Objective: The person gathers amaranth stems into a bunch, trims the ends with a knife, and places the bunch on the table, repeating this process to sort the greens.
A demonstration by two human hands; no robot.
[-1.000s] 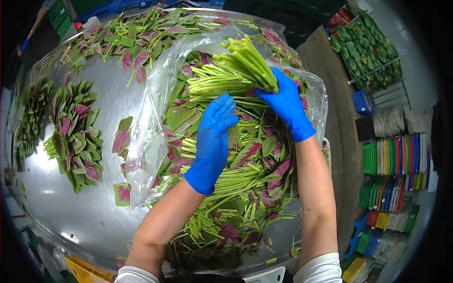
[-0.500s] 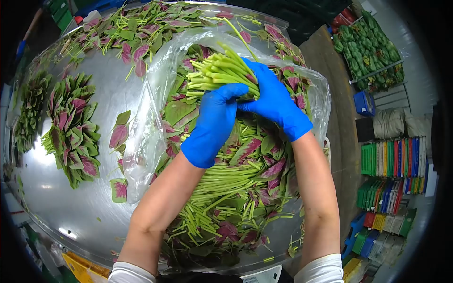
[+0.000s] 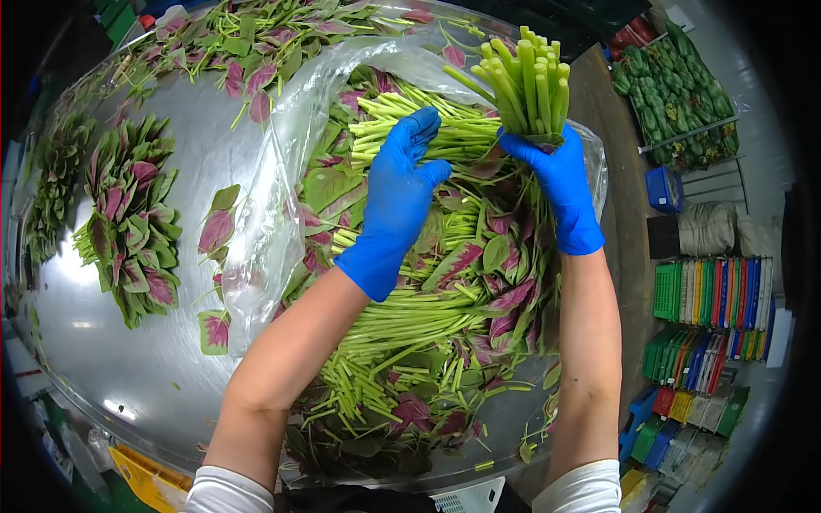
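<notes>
My right hand (image 3: 560, 192), in a blue glove, is wrapped round a bunch of amaranth (image 3: 534, 85). Its cut stem ends point up and its leaves hang below the fist. To the left, my left hand (image 3: 402, 192), gloved as well, is open with thumb and fingers apart. It hovers over or touches the loose amaranth stems (image 3: 462, 128) in the pile; contact cannot be made out. Under both hands lies a heap of amaranth with green stems (image 3: 402, 329) and green-purple leaves, partly inside a clear plastic bag (image 3: 265, 222).
Two amaranth bunches (image 3: 132, 222) lie on the left of the metal table (image 3: 197, 350). Loose leaves and stems (image 3: 256, 43) are strewn along its far edge. To the right stand a rack of green vegetables (image 3: 676, 94), a blue box (image 3: 664, 188) and stacked coloured crates (image 3: 714, 291).
My right hand has moved right and turned the bunch so its stem ends point up. My left hand has let go of the bunch and opened.
</notes>
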